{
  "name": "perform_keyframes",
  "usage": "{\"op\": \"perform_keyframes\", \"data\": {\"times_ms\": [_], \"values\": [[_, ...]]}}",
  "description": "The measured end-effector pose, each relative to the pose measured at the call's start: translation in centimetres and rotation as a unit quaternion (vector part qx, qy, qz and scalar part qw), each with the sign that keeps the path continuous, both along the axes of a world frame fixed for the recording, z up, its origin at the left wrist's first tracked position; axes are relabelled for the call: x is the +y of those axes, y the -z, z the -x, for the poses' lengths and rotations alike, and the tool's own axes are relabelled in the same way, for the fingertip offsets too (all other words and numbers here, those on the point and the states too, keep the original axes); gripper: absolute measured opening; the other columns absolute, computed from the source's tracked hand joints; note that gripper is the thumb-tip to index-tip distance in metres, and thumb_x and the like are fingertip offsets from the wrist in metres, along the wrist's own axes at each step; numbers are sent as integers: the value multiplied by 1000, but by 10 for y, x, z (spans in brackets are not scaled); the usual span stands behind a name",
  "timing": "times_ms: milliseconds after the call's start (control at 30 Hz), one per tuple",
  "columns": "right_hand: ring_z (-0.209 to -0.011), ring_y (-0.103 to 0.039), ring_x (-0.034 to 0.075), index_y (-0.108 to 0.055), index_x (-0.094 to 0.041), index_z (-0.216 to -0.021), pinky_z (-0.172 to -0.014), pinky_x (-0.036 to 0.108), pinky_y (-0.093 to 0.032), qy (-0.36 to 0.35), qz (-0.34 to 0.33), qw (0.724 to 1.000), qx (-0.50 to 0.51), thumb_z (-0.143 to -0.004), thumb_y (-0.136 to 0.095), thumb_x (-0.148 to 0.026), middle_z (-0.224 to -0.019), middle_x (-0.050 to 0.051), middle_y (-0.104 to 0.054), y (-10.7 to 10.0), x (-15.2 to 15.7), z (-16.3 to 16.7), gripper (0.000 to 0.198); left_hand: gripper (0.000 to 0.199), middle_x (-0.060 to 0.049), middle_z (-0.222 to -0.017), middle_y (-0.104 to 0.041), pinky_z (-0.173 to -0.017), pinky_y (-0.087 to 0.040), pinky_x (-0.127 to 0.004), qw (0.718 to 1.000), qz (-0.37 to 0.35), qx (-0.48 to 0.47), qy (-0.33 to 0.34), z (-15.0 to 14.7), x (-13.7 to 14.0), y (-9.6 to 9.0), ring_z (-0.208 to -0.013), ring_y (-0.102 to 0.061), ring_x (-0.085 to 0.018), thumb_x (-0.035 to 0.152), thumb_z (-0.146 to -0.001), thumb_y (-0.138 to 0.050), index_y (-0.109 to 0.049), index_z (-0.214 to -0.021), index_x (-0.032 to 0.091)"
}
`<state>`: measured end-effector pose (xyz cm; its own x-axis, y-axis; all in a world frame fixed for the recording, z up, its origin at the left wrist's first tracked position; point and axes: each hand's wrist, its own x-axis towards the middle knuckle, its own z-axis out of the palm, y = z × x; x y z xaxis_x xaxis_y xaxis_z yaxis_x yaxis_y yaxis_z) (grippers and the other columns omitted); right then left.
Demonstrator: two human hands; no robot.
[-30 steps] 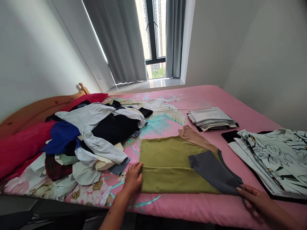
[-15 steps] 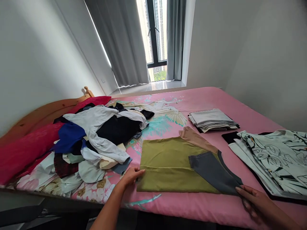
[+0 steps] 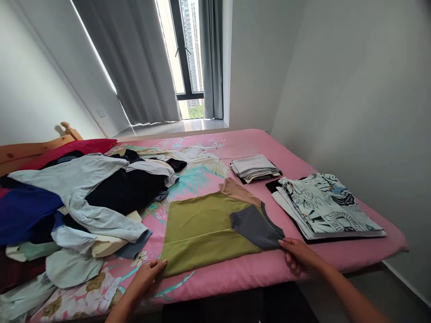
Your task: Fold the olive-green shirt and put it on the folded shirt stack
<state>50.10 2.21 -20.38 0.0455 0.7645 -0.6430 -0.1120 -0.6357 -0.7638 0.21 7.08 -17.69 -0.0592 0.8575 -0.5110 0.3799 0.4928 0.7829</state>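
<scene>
An olive-green T-shirt (image 3: pixel 198 229) with a dark grey sleeve and a brownish-pink sleeve lies partly folded on the bed. My left hand (image 3: pixel 150 273) pinches its near left corner at the hem. At the other end, my right hand (image 3: pixel 296 253) grips the shirt by its near right corner, beside the collar and the grey sleeve. Both hands are closed on the cloth, which rests nearly flat between them.
A loose heap of clothes (image 3: pixel 107 184) covers the bed's left side. To the right sits a stack of folded printed T-shirts (image 3: pixel 326 206), with a smaller folded pile (image 3: pixel 256 167) behind. The pink bed sheet (image 3: pixel 242 139) reaches the near edge.
The view has swung to the right, so everything sits further left and the whole printed stack shows. Both hands keep hold of the T-shirt, whose folded shape looks unchanged.
</scene>
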Motion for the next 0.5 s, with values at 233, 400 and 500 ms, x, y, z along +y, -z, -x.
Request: {"op": "perform_keyframes", "data": {"times_ms": [233, 400, 500], "values": [[-29, -43, 8, -32, -23, -68, -29, 16, -22, -8, -17, 999, -28, -73, -57, -52, -42, -6, -50, -2, -12, -1, 39, 42, 12, -41, -28, -36, -15, -20, 1000, -10, 18, -22, 7, -8, 9, -32, -24, -5, 57, -50, -59, -35, -56, 23], [-32, -46, 9, -34, -23, -71, -30, 17, -27, -17, -26, 999, -33, -74, -57, -52, -45, -6, -52, 1, -16, -4, 37, 38, 13, -38, -27, -31, -15, -20, 999, 3, 40, 10, 4, -16, 0, -27, -22, -5, 58, -54, -54, -37, -60, 24], [-32, -45, 9, -34, -23, -73, -31, 17, -27, -26, -27, 999, -32, -75, -56, -50, -45, -7, -51, 6, -18, -6, 36, 34, 12, -40, -31, -31, -17, -19, 999, -3, 42, 7, 2, -20, -4, -29, -26, -5, 53, -58, -54, -37, -59, 23]]}}
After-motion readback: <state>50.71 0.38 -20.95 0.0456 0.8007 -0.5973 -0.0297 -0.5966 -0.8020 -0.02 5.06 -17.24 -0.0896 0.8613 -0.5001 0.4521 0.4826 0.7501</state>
